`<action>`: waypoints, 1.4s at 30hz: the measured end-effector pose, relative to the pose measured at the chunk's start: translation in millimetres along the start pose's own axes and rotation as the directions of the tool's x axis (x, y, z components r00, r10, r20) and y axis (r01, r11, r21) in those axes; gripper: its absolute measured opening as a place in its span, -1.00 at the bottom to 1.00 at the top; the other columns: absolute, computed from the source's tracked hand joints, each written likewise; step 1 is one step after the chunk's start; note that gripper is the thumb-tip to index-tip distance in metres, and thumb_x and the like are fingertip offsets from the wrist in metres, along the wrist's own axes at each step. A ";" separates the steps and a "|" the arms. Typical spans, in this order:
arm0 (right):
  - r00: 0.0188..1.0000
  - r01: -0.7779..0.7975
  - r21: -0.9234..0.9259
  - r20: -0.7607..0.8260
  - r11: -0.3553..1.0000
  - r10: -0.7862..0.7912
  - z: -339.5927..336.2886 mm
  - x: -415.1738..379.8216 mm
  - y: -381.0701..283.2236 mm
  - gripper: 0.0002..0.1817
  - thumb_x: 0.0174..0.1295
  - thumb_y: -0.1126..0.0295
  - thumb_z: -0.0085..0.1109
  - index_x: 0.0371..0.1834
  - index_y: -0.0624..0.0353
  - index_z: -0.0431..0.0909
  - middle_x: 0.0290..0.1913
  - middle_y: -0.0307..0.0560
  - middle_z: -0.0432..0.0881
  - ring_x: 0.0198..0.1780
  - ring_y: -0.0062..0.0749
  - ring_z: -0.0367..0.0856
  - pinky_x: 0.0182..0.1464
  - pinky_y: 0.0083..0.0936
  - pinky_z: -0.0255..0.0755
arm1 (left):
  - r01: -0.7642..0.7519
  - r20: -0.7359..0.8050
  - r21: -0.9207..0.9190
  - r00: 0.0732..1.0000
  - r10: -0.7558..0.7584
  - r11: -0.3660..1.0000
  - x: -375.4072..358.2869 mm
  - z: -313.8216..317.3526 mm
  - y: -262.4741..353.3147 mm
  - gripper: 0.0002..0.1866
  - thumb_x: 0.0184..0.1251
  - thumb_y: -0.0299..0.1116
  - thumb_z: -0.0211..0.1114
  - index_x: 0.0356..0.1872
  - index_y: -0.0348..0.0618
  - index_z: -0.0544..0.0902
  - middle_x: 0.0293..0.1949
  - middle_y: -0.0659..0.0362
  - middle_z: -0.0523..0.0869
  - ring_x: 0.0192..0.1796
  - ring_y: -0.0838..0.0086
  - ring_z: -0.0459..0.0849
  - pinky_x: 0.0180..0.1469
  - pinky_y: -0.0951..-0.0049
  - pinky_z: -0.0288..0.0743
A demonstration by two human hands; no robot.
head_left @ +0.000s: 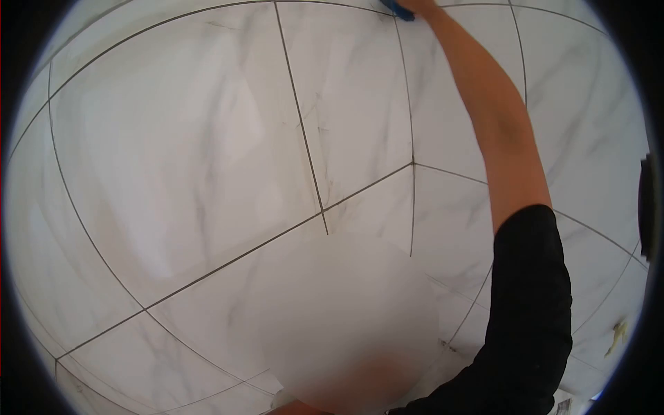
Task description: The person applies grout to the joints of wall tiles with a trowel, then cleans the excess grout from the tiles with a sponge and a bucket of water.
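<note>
- In the head view, a blue item [399,10] is seen at the top edge against pale, grey-veined tiles [166,138], near a dark tile joint.
- It is met by the right hand [419,5], cut off by the frame; whether the fingers are closed around it cannot be told.
- The right arm is covered by a black sleeve [529,290] above the elbow.
- The lower middle is blurred.

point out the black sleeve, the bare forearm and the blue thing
Black sleeve [531,297]: head view, middle.
Bare forearm [484,83]: head view, middle.
Blue thing [401,12]: head view, lower visible part.
</note>
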State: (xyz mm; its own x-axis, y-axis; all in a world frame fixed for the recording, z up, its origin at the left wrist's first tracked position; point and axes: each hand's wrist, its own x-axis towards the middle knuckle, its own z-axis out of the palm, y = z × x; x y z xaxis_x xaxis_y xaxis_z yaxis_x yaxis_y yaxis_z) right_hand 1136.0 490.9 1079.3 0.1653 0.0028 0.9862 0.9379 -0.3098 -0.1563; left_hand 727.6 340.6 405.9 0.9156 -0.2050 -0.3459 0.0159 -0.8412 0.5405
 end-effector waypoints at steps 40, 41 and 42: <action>0.274 -0.687 -0.672 0.112 0.276 0.955 -612.9 -889.6 46.4 -0.29 0.22 -0.07 0.34 0.21 0.35 0.56 0.15 0.41 0.58 0.21 0.20 0.55 0.26 -0.13 0.43 | 0.194 0.201 -0.206 0.968 -0.153 0.959 82.6 90.4 -83.2 -0.61 0.39 -0.44 0.14 0.21 -0.10 0.62 -0.24 0.10 0.73 -0.28 0.46 0.68 -0.14 0.46 0.57; 0.219 -0.721 -0.655 0.094 0.225 0.971 -624.8 -901.2 45.4 -0.39 0.24 0.01 0.32 0.15 0.33 0.59 0.10 0.38 0.59 0.17 0.19 0.55 0.23 -0.10 0.43 | 0.196 0.213 -0.203 0.965 -0.152 0.959 81.9 91.1 -90.4 -0.61 0.39 -0.44 0.14 0.21 -0.10 0.62 -0.24 0.10 0.73 -0.28 0.46 0.68 -0.14 0.46 0.57; 0.164 -0.751 -0.636 0.079 0.176 0.983 -639.2 -912.2 44.9 -0.49 0.27 0.09 0.31 0.09 0.30 0.62 0.05 0.35 0.61 0.14 0.19 0.56 0.19 -0.07 0.44 | 0.189 0.176 -0.258 0.973 -0.146 0.947 80.6 92.8 -97.7 -0.61 0.40 -0.43 0.13 0.22 -0.12 0.62 -0.24 0.10 0.73 -0.27 0.47 0.68 -0.14 0.46 0.57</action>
State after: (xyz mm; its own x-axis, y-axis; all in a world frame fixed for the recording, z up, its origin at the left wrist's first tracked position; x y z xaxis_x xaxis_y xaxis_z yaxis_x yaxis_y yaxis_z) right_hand 832.3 -133.3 207.0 0.9735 -0.2287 0.0036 -0.1528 -0.6618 -0.7339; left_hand 762.5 359.8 254.0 0.8181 -0.1646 -0.5510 0.2919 -0.7067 0.6445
